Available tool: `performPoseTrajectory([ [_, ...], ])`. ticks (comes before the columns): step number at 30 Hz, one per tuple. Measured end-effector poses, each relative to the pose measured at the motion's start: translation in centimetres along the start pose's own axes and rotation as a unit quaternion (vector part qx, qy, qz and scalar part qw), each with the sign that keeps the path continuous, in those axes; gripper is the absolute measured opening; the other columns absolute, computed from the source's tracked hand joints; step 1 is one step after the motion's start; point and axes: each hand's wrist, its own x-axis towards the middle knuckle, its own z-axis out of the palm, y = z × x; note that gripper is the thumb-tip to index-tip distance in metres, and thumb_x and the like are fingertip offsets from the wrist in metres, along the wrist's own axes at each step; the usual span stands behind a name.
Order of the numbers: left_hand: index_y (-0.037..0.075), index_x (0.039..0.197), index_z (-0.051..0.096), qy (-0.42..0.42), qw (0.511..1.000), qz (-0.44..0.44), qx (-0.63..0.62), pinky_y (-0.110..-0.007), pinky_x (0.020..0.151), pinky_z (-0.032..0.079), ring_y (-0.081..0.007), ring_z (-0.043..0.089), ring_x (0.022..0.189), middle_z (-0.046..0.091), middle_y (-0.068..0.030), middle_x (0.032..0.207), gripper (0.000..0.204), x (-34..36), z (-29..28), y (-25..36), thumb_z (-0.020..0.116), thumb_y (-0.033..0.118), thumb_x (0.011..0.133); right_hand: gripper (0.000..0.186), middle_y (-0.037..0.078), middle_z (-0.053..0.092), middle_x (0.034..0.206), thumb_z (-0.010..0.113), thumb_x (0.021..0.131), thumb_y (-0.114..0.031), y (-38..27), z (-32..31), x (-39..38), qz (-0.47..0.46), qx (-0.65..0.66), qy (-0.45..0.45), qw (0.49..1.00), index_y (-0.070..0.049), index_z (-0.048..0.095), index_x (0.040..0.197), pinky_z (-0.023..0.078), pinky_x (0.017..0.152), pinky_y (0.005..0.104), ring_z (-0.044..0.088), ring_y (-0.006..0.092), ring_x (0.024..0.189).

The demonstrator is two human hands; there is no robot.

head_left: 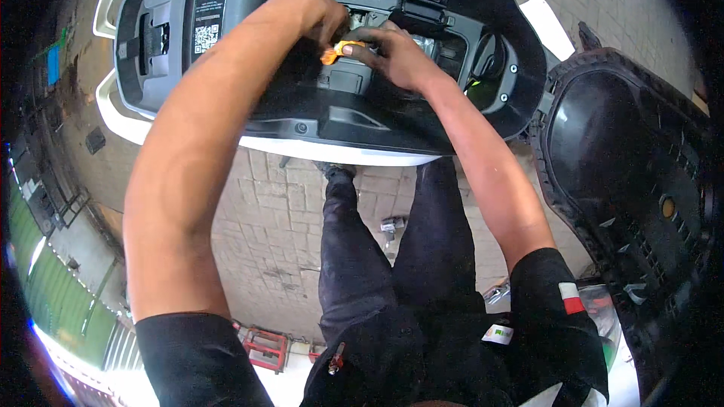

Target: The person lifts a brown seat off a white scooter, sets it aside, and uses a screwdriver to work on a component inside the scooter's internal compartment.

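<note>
Both my hands are inside the dark under-seat compartment (pixel 279 105) of a white scooter. My right hand (pixel 400 56) has its thumb and fingers closed on a small orange piece (pixel 341 51); its exact kind does not show. Close by on the left, my left hand (pixel 320 15) reaches down with bent fingers. Its fingertips are blurred and partly hidden beside the orange piece, so what they pinch cannot be made out. Beneath the hands lies a recess with grey covers (pixel 343 81) and some metal parts.
The raised black seat underside (pixel 618 128) stands at the right. A label with a square code (pixel 207 30) is on the compartment's left part. On the paved floor (pixel 271 211), a small metal tool or part (pixel 392 224) lies between my legs. A red frame (pixel 265 348) is at the lower left.
</note>
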Motion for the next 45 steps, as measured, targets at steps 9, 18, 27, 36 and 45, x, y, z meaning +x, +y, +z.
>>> performPoseTrajectory([
  [9, 0.015, 0.11, 0.07, -0.145, 0.979, 0.135, -0.055, -0.041, 0.075, 0.054, -0.0231, 0.066, 0.091, 0.073, -0.0055, 0.1, 0.053, 1.4, -1.6, -2.1, 0.093, 0.025, 0.064, 0.053, 0.024, 0.06, 0.114, 0.06, 0.088, -0.065, -0.9, -0.8, 1.1, 0.027, -0.032, -0.073, 0.996, -0.026, 0.071, 0.121, 0.039, 0.105, 0.0486, 0.053, 0.0416, 0.113],
  [18, 0.012, 0.11, 0.07, -0.228, 0.966, 0.105, -0.068, -0.043, 0.079, 0.053, -0.0245, 0.065, 0.095, 0.073, -0.0079, 0.1, 0.054, 1.2, -4.1, -0.7, 0.093, 0.026, 0.063, 0.063, 0.02, 0.057, 0.118, 0.076, 0.082, -0.048, -0.7, -1.6, -0.1, -0.036, -0.042, -0.06, 0.997, -0.01, 0.057, 0.129, 0.037, 0.104, 0.0528, 0.052, 0.038, 0.118],
  [27, 0.016, 0.111, 0.071, -0.157, 0.979, 0.111, -0.075, -0.043, 0.087, 0.05, -0.0243, 0.064, 0.099, 0.071, -0.0087, 0.104, 0.049, 2.4, -3.5, -1.3, 0.089, 0.034, 0.069, 0.045, 0.017, 0.055, 0.128, 0.076, 0.078, -0.022, -1.3, -0.9, 0.4, -0.001, -0.067, -0.056, 0.996, -0.014, 0.062, 0.121, 0.034, 0.105, 0.0625, 0.043, 0.0394, 0.131],
  [36, 0.012, 0.11, 0.067, -0.114, 0.982, 0.121, -0.091, -0.037, 0.069, 0.052, -0.0162, 0.059, 0.082, 0.071, -0.0019, 0.091, 0.043, 5.5, -0.5, -4.6, 0.087, 0.02, 0.073, 0.058, 0.029, 0.053, 0.136, 0.062, 0.077, -0.002, 0.8, -0.9, 2.1, -0.104, -0.173, -0.106, 0.974, -0.007, 0.054, 0.135, 0.029, 0.112, 0.0612, 0.041, 0.0435, 0.137],
  [45, 0.011, 0.118, 0.067, -0.097, 0.982, 0.135, -0.086, -0.039, 0.081, 0.05, -0.0196, 0.06, 0.089, 0.072, -0.0113, 0.098, 0.044, 1.7, -2.5, -0.9, 0.081, 0.024, 0.078, 0.063, 0.013, 0.059, 0.115, 0.081, 0.082, -0.025, 3.6, -1.7, 1.9, -0.152, -0.059, -0.079, 0.983, -0.02, 0.051, 0.137, 0.037, 0.105, 0.0451, 0.05, 0.0334, 0.118],
])
